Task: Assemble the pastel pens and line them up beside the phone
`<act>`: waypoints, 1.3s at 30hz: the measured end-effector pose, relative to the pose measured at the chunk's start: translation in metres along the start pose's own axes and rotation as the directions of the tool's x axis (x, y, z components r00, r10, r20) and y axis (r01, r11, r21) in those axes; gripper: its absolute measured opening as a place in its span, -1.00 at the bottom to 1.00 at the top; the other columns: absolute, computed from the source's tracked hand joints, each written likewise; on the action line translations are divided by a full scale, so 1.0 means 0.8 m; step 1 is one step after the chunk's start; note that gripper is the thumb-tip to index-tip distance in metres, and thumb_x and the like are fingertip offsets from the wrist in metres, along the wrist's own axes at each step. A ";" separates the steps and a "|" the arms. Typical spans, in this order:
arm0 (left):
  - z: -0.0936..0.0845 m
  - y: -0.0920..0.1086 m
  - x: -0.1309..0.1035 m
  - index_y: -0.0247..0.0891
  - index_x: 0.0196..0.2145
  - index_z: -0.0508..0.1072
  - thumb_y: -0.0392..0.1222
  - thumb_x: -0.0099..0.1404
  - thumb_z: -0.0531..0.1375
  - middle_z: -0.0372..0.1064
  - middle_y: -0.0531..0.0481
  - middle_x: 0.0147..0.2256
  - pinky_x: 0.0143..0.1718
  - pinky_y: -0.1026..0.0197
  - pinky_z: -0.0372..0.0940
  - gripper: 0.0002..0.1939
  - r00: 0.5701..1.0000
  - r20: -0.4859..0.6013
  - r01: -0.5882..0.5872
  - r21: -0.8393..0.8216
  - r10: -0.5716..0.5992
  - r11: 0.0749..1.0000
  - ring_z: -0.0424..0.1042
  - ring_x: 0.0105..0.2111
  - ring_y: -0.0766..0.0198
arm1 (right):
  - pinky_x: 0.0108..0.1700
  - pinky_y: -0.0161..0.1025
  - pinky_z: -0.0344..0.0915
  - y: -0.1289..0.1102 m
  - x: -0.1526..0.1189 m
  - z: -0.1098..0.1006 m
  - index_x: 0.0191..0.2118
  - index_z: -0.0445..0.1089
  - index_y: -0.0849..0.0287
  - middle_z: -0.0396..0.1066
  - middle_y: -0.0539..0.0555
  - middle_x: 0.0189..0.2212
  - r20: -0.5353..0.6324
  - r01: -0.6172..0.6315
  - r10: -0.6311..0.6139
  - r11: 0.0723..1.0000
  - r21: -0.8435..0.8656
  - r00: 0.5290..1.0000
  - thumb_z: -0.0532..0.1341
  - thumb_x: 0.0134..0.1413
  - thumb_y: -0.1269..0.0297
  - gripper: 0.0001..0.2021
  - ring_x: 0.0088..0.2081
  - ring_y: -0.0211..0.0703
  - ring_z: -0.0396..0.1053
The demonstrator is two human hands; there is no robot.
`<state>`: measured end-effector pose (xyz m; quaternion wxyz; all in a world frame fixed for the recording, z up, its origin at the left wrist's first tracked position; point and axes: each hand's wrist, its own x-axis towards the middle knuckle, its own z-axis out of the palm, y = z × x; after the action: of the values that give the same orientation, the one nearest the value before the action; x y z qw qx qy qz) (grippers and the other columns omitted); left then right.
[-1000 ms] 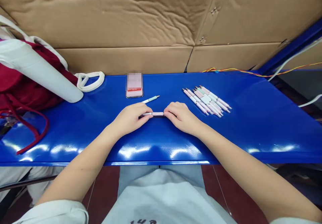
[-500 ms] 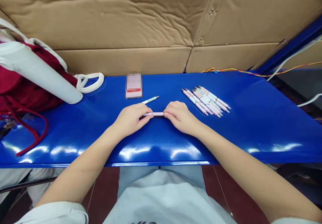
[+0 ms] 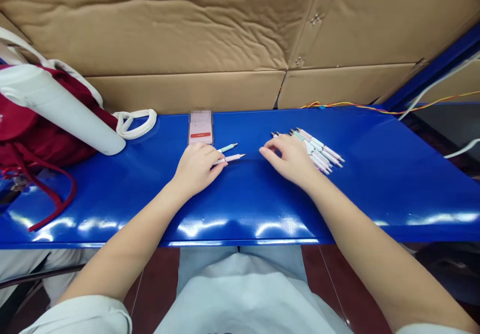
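Observation:
Between the thumb and fingers of my left hand (image 3: 198,168) is a pale pink pen (image 3: 234,158), its tip pointing right. Just beyond it lies a mint-green pen (image 3: 227,148), partly hidden by the same hand. My right hand (image 3: 288,155) is off to the right, its thumb and index finger apart with nothing visible between them. It hovers at or over the left side of a pile of pens (image 3: 318,146) in white, pink and green, hiding some of them. I cannot tell whether it touches any pen.
A phone (image 3: 201,130) lies behind my left hand on the blue table (image 3: 240,209). At the left are a dark red bag (image 3: 45,139) and a white bottle (image 3: 75,111). A cardboard wall (image 3: 187,49) closes off the back, and thin wires (image 3: 360,107) run along the back right.
My right hand has let go of the pen and moved right to the pile. My left hand keeps the pen and has shifted slightly left and away from me; the pen's tip now shows.

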<state>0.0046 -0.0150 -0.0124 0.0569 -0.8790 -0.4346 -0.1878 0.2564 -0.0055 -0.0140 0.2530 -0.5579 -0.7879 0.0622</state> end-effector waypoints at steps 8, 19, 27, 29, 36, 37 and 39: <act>0.012 -0.019 0.008 -0.22 -0.20 0.49 0.07 0.22 0.15 0.40 -0.14 -0.22 -0.28 0.07 0.15 -0.66 0.989 -0.019 0.149 0.083 -0.148 0.985 0.29 -0.20 0.01 | -0.30 -0.11 0.08 0.044 0.005 -0.015 -0.39 0.42 0.18 0.42 0.23 -0.37 -0.061 -0.309 0.311 0.869 -0.386 0.949 0.15 0.03 0.03 -0.70 -0.28 0.10 0.31; 0.004 -0.026 0.000 -0.23 -0.29 0.50 -0.05 0.23 0.13 0.40 -0.10 -0.26 -0.28 0.08 0.17 -0.76 0.993 0.070 0.093 0.056 -0.097 0.994 0.30 -0.20 0.04 | -0.25 -0.04 0.11 0.038 0.008 -0.012 -0.40 0.45 0.20 0.44 0.26 -0.38 0.029 -0.259 0.310 0.839 -0.478 0.950 0.15 0.01 0.15 -0.76 -0.22 0.17 0.32; 0.014 -0.031 0.006 -0.26 -0.34 0.48 -0.11 0.25 0.09 0.41 -0.09 -0.31 -0.26 0.11 0.21 -0.78 0.981 0.034 0.188 0.095 -0.192 0.978 0.33 -0.27 0.10 | -0.38 -0.21 0.19 0.020 0.003 -0.006 -0.47 0.34 0.16 0.40 0.04 -0.55 -0.014 -0.305 0.305 0.952 -0.040 0.952 0.19 -0.11 0.24 -0.90 -0.43 -0.08 0.36; 0.016 -0.031 0.006 -0.27 -0.33 0.47 -0.12 0.24 0.10 0.41 -0.09 -0.30 -0.27 0.12 0.21 -0.79 0.973 0.027 0.226 0.092 -0.229 0.970 0.33 -0.27 0.10 | -0.48 -0.27 0.19 0.012 0.001 -0.003 -0.36 0.33 0.15 0.36 -0.02 -0.58 0.012 -0.317 0.322 0.923 0.216 0.947 0.19 -0.10 0.24 -0.86 -0.52 -0.17 0.33; 0.007 -0.010 0.004 -0.27 -0.33 0.44 0.04 0.25 0.11 0.41 -0.08 -0.30 -0.20 0.11 0.20 -0.69 0.983 -0.098 0.148 -0.074 -0.155 0.986 0.34 -0.25 0.12 | -0.58 -0.36 0.33 -0.027 -0.008 0.006 -0.11 0.15 0.07 0.31 -0.11 -0.48 0.433 -0.484 0.221 0.311 0.818 0.874 0.27 -0.15 0.33 -0.57 -0.49 -0.23 0.43; 0.004 -0.001 0.004 -0.27 -0.34 0.43 0.05 0.26 0.10 0.41 -0.05 -0.34 -0.20 0.13 0.21 -0.68 0.990 -0.080 0.100 -0.145 -0.112 0.984 0.35 -0.28 0.17 | -0.52 -0.35 0.38 -0.033 -0.010 0.007 -0.17 0.14 0.08 0.33 -0.11 -0.48 0.465 -0.502 0.197 0.232 0.833 0.863 0.27 -0.16 0.34 -0.61 -0.45 -0.22 0.46; 0.000 0.017 0.003 -0.27 -0.28 0.42 0.07 0.26 0.10 0.41 -0.02 -0.36 -0.26 0.19 0.23 -0.67 0.999 -0.016 0.042 -0.251 -0.048 0.967 0.37 -0.33 0.21 | -0.42 -0.31 0.43 -0.045 -0.013 0.011 -0.25 0.11 0.09 0.35 -0.12 -0.48 0.495 -0.515 0.158 0.120 0.849 0.854 0.28 -0.16 0.37 -0.65 -0.42 -0.22 0.48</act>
<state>0.0163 -0.0217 -0.0107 -0.0541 -0.8669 -0.4267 -0.2519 0.2249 -0.0267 -0.0112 0.4061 -0.4240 -0.4486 0.6738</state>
